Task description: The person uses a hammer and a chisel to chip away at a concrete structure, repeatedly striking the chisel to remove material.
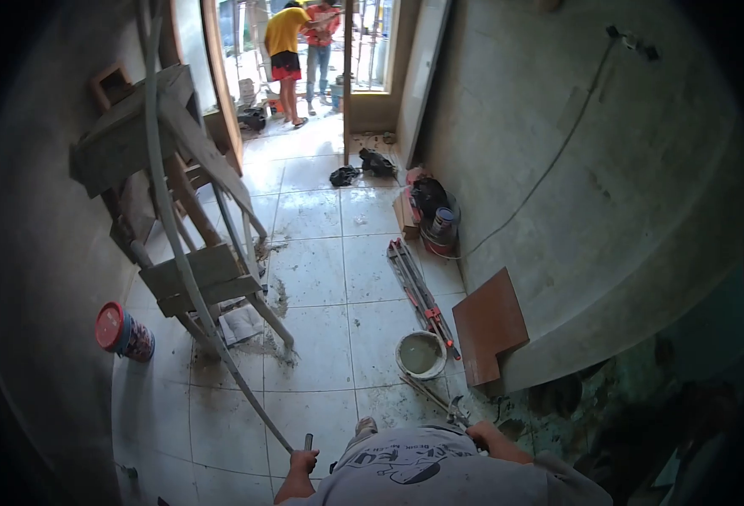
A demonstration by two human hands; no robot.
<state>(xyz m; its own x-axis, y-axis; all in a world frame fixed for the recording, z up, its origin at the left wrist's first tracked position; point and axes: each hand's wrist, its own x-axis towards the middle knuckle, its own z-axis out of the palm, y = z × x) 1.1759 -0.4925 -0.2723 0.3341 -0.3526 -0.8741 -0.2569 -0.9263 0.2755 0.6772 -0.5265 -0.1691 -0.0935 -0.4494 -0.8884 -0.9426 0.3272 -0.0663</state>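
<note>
My left hand [303, 461] is closed at the bottom centre, with a short dark bar [308, 441] sticking up from it. The lower end of a long grey pole [233, 368] comes down right beside this hand; whether it touches cannot be told. My right hand [488, 437], at the lower right of my grey shirt, is closed on a metal hammer-like tool [456, 411]. Just beyond that tool are a thin stick [423, 390] and a round white bucket [421, 354] of greyish liquid.
A wooden scaffold [199, 278] stands left, with a red-lidded bucket [125, 331] beside it. A red-and-grey tile cutter [416, 291] and a brown board [490, 325] lie right. Two people [286, 55] [321, 51] stand beyond the doorway. Black bags [378, 163] lie near it.
</note>
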